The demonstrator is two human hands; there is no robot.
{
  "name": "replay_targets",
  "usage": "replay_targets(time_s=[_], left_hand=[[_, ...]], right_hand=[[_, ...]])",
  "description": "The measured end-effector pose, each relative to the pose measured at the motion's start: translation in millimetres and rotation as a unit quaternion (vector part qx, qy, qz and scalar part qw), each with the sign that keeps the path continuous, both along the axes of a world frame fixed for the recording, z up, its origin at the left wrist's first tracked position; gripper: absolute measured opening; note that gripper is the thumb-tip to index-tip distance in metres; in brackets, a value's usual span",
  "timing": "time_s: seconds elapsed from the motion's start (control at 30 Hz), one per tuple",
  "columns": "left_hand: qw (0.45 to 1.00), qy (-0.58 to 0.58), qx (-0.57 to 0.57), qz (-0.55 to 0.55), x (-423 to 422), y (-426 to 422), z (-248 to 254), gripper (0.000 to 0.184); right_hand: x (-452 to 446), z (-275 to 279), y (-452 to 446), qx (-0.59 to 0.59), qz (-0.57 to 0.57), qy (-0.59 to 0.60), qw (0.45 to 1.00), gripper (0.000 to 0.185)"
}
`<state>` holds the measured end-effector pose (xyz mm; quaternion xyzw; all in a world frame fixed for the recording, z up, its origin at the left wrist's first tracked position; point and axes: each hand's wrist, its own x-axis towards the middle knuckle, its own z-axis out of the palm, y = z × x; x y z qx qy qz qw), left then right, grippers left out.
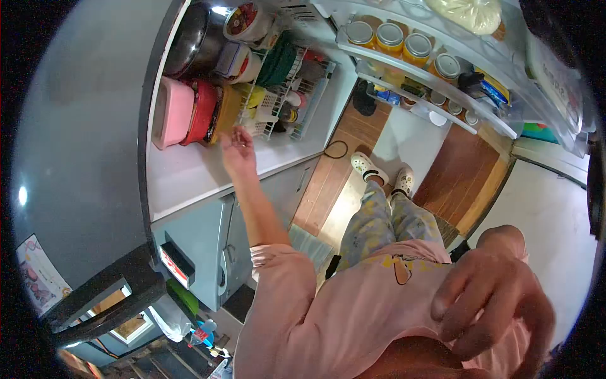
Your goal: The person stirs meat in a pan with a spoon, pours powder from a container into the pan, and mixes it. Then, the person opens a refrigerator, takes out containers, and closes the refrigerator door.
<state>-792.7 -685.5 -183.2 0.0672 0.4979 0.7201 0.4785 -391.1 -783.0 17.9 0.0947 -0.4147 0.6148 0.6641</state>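
My left hand (238, 151) reaches into the open refrigerator, its loosely bent fingers close to a brownish-yellow container (226, 114). No object shows in its palm, and whether the fingertips touch the container is unclear. A red container (200, 110) and a pink container (173, 112) stand side by side just left of it. Beyond the hand is a white plastic basket (266, 107) on a wire rack. Near the camera, my right hand (495, 300) hangs in front of my chest. Its fingers are bent and somewhat apart, with nothing visible in them.
A dark pot (194, 39) and a white tub with red contents (247, 22) sit deeper inside. The door shelf (404, 63) on the right holds several lidded jars and a plastic bag (470, 14). Below are lower cabinet doors (265, 202) and a wooden floor (325, 192).
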Motion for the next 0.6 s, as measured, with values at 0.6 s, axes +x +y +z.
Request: replay_targets(time_s=[0.6], left_hand=[[0.994,0.042,0.026,0.098,-149.7,87.8,93.6,0.040]], right_hand=[[42.1,-21.8,29.3,0.176,0.227,-0.131,0.949,0.016]])
